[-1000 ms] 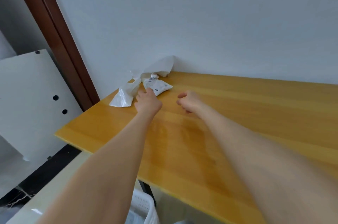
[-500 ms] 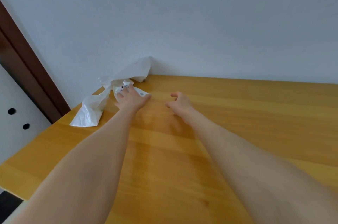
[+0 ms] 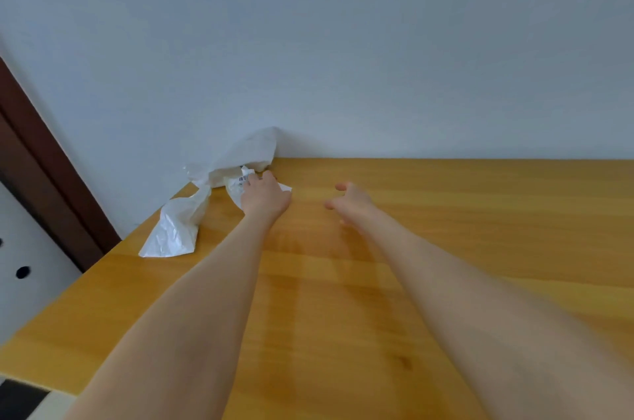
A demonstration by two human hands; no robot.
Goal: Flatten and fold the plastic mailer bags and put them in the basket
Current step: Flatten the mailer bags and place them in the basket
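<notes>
Crumpled white mailer bags point(image 3: 175, 232) are lying in the back-left corner of the bench point(image 3: 463, 248), with the pile touching the wall point(image 3: 343, 59). Left hand point(image 3: 266, 196) is pressing on the barcode-labelled bag point(image 3: 239, 183), fingers stretched forward, no visible curl round it. Right hand point(image 3: 351, 201) is reaching over the wood just beside it, fingers spread, holding nothing.

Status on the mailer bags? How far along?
Done: nothing; bags lie crumpled in the table corner. In hand: left hand on the labelled bag, right hand open, empty. Left: flatten, fold, basket everything; basket not in view.
</notes>
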